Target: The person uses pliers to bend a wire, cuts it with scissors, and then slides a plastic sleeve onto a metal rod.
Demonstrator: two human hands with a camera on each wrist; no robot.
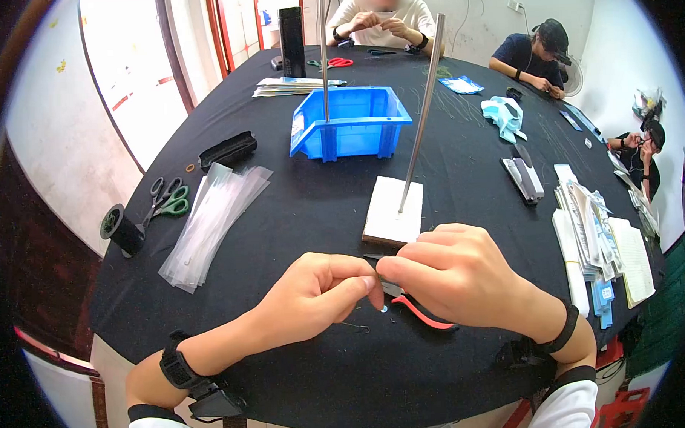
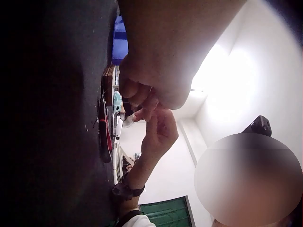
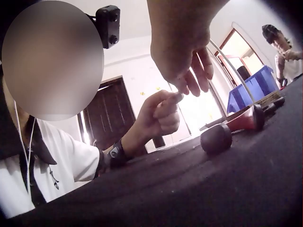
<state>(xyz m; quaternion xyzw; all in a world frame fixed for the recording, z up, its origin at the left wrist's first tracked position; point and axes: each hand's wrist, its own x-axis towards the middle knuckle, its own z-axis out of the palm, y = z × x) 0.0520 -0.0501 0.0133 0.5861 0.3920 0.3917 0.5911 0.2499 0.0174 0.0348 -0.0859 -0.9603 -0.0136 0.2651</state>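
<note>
Pinching a tiny item (image 1: 379, 276), too small to identify, between thumb and forefinger of the left hand (image 1: 322, 290), above the near part of a black tabletop (image 1: 303, 381). Pinching at the same spot with the right hand (image 1: 465, 274), close against the left fingertips, with knuckles bent; in the right wrist view, letting the outer fingers hang slightly apart. Wearing a dark band (image 1: 180, 368) on the left wrist and another on the right.

Just below the hands, with red-handled pliers (image 1: 415, 312) lying on the tabletop, partly covered by the right hand. Just beyond them, with a white block (image 1: 391, 205) bearing an upright metal rod (image 1: 422, 113), leaning a little in the head view. Farther back, with a blue bin (image 1: 351, 147). Off to the left, with clear plastic sleeves (image 1: 215, 230) in a fanned pile, green-handled scissors (image 1: 175, 202) and a dark spool (image 1: 122, 231). Off to the right, with a stapler (image 1: 524, 181) and a stack of papers and packets (image 1: 584, 228). Around the far side, with three other people seated.
</note>
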